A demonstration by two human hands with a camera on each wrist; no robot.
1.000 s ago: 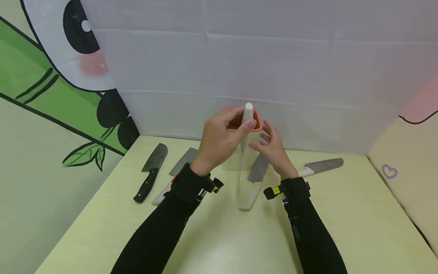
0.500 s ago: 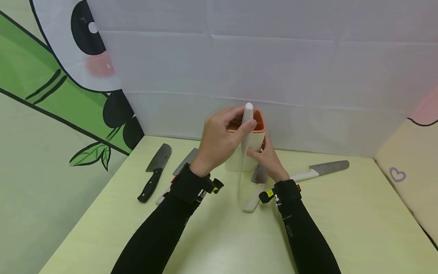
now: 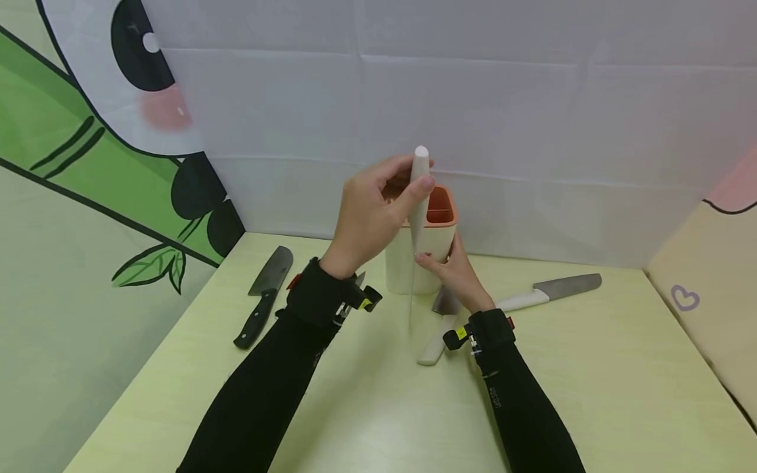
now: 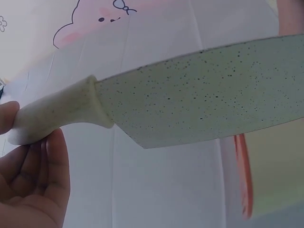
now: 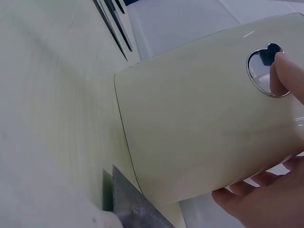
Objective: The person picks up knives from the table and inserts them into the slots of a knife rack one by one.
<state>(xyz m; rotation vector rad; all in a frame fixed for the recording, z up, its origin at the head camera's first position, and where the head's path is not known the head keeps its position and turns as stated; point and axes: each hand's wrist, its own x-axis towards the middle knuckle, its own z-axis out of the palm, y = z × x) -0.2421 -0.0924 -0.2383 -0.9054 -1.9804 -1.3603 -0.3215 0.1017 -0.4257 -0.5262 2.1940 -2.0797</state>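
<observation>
My left hand (image 3: 372, 207) pinches the white handle of a kitchen knife (image 3: 418, 174) between thumb and fingers. The knife hangs blade down, edge-on, in front of a cream knife holder (image 3: 397, 263) with an orange rim and divided top. In the left wrist view its wide blade (image 4: 199, 95) is pale with dark specks. My right hand (image 3: 462, 279) grips the holder low on its right side. In the right wrist view the thumb lies over a shiny round badge (image 5: 260, 71) on the holder's wall, fingers curled along the other side.
A black-handled knife (image 3: 260, 309) lies at the left. A white-handled knife (image 3: 525, 300) lies to the right, another (image 3: 434, 345) in front of the holder, partly under my right hand. A blade tip (image 3: 361, 278) shows behind my left wrist. A cloth backdrop (image 3: 296, 203) stands behind the table.
My right hand has closed in from beside the holder and now grips it. My left hand has raised the knife and shifted slightly left, uncovering more of the holder's top.
</observation>
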